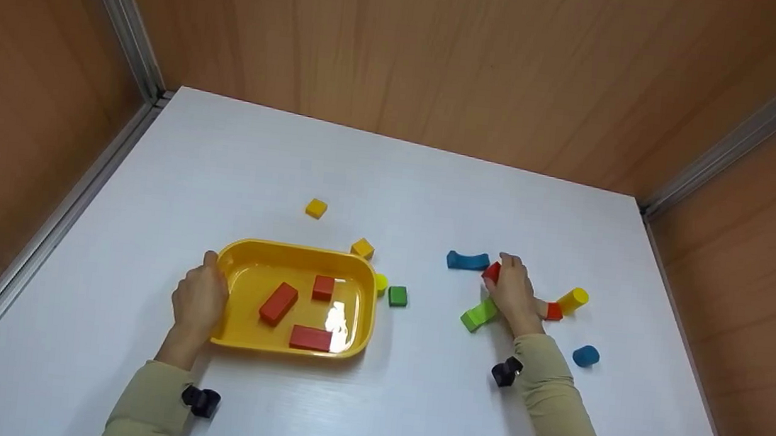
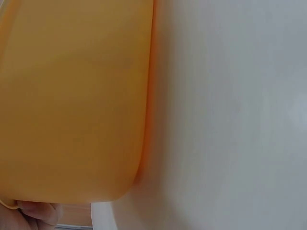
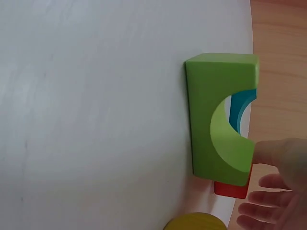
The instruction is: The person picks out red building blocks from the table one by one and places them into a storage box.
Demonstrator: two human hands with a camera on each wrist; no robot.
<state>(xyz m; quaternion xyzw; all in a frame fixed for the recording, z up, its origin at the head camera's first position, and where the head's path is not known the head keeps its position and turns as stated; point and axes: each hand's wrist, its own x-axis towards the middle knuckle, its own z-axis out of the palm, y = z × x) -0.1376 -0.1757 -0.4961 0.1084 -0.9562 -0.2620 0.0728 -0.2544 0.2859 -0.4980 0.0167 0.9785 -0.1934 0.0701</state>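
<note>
Fingers, left hand point(image 1: 200, 296): clamping tray point(image 1: 244, 289)
Right hand point(image 1: 515, 292): pinching red block point(image 1: 491, 271)
Tray: already holding three bricks point(image 1: 278, 304)
Tabletop point(image 1: 355, 414): still carrying other blocks point(image 1: 397, 296)

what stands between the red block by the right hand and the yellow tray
A blue curved piece near the red block, then a green cube and a yellow round block beside the tray, lie roughly between.

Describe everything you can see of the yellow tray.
The yellow tray is glossy, plastic-looking and rectangular, with rounded corners and raised walls. Open side up, left of centre in the head view, it holds three red blocks. The left hand grips its left end. Whether its base touches the white table is unclear.
</note>
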